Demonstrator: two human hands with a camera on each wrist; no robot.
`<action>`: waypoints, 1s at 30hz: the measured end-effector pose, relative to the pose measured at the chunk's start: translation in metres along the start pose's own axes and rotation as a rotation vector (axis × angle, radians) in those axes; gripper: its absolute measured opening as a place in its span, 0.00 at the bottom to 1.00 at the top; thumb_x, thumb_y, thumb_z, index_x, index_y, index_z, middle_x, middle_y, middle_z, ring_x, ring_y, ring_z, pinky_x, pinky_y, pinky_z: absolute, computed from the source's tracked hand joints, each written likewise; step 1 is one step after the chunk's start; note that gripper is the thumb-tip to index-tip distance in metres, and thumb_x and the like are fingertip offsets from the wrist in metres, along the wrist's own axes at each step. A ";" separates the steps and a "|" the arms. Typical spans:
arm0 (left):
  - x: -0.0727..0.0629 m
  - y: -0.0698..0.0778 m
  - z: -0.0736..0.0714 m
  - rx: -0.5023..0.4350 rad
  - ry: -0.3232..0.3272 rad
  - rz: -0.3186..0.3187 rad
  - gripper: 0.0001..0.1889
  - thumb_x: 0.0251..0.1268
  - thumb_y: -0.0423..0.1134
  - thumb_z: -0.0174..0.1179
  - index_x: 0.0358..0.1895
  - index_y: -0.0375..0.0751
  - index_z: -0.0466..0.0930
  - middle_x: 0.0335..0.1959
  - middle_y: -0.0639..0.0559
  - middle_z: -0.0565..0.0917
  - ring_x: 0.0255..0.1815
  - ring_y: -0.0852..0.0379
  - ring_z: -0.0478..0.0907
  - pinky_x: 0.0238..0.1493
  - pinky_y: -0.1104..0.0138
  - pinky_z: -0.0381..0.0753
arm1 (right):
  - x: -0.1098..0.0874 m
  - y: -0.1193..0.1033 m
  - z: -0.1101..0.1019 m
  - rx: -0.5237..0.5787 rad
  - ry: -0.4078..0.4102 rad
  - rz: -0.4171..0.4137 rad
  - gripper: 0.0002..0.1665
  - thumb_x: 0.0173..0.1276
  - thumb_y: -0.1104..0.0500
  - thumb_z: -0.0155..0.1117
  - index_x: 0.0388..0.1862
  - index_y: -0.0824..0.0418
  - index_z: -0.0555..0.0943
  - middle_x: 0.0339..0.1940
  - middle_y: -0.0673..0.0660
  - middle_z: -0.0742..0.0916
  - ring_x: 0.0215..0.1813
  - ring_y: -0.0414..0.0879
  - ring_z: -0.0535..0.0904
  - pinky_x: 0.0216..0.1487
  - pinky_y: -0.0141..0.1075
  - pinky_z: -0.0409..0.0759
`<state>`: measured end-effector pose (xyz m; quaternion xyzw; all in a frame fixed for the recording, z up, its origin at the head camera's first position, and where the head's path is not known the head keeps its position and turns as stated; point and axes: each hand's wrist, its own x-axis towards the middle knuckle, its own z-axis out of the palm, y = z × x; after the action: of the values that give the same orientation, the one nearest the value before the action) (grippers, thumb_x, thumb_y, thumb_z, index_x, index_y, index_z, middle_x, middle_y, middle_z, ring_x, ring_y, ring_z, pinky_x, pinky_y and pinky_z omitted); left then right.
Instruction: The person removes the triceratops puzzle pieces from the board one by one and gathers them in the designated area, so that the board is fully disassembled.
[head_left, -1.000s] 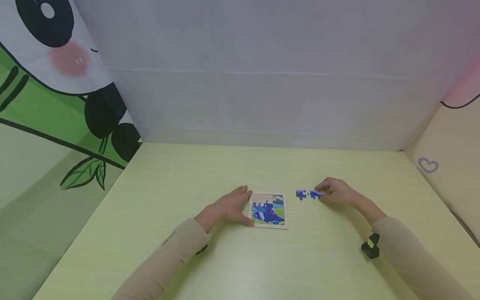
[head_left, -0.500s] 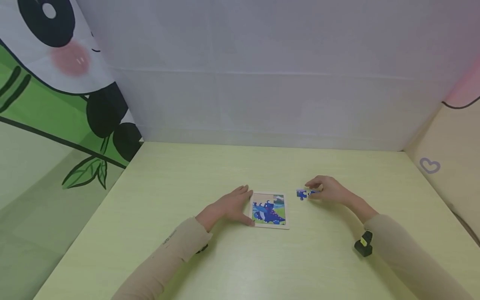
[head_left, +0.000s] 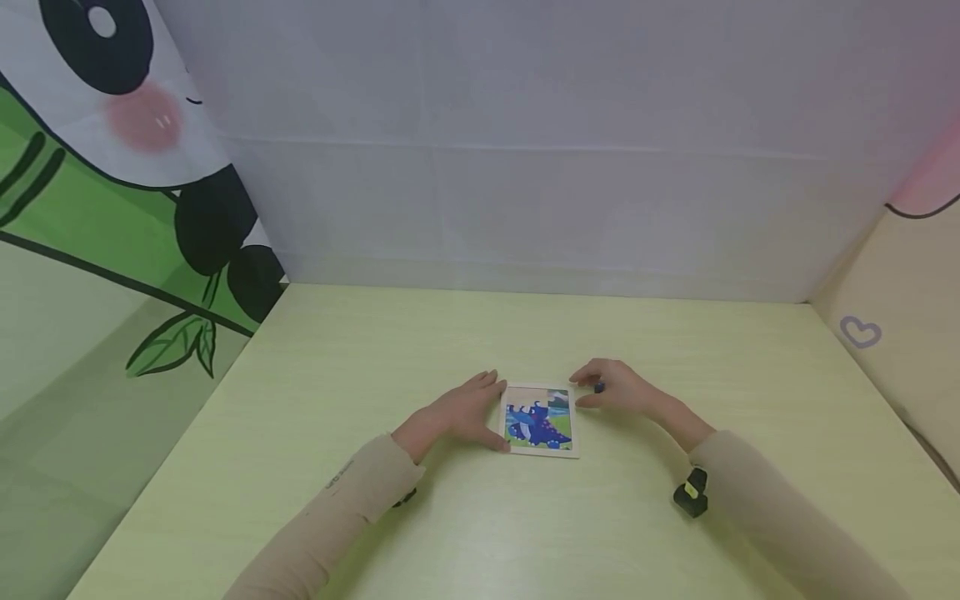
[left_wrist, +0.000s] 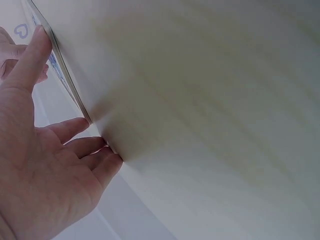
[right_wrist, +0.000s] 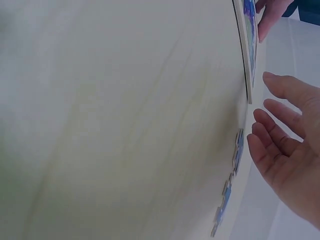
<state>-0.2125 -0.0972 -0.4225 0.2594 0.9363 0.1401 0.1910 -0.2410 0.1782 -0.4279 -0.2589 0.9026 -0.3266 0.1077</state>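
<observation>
A small wooden jigsaw tray lies on the table, with a blue dinosaur picture in it. A plain strip shows at the picture's upper left. My left hand rests on the tray's left side, thumb at the near corner and fingertips by the far corner. Beside the tray's right edge hovers my right hand, thumb and fingers apart, holding nothing. In the right wrist view, two jigsaw pieces, one nearer and one farther from the tray, lie on the table near that hand. From the head they are mostly hidden.
The pale wooden tabletop surrounds the tray. A white cloth wall rises behind it, with a cartoon-printed panel at the left and a beige side panel at the right.
My right hand has moved left from the loose jigsaw pieces to the tray's right edge, now covering most of them in the head view. My left hand and the tray stay put.
</observation>
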 end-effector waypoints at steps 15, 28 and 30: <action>-0.001 0.002 0.000 0.006 0.001 -0.002 0.53 0.42 0.61 0.67 0.69 0.37 0.52 0.72 0.41 0.48 0.72 0.47 0.42 0.69 0.57 0.48 | 0.009 -0.011 0.013 -0.031 -0.032 0.002 0.19 0.51 0.59 0.70 0.43 0.63 0.81 0.36 0.52 0.80 0.40 0.45 0.73 0.42 0.37 0.75; 0.001 0.001 0.000 0.016 0.000 -0.007 0.53 0.42 0.61 0.67 0.70 0.38 0.52 0.72 0.41 0.48 0.72 0.48 0.42 0.69 0.57 0.49 | 0.012 -0.015 0.015 -0.035 -0.027 0.016 0.18 0.51 0.62 0.71 0.40 0.64 0.78 0.36 0.53 0.80 0.40 0.46 0.73 0.46 0.40 0.76; 0.001 0.001 -0.001 0.015 0.001 -0.006 0.53 0.42 0.61 0.67 0.70 0.38 0.52 0.72 0.41 0.48 0.72 0.47 0.42 0.69 0.57 0.50 | 0.012 -0.016 0.015 -0.026 -0.023 0.028 0.18 0.50 0.62 0.71 0.40 0.64 0.78 0.36 0.53 0.80 0.40 0.46 0.73 0.46 0.40 0.76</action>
<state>-0.2128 -0.0959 -0.4216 0.2577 0.9382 0.1327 0.1888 -0.2391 0.1532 -0.4296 -0.2511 0.9091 -0.3103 0.1192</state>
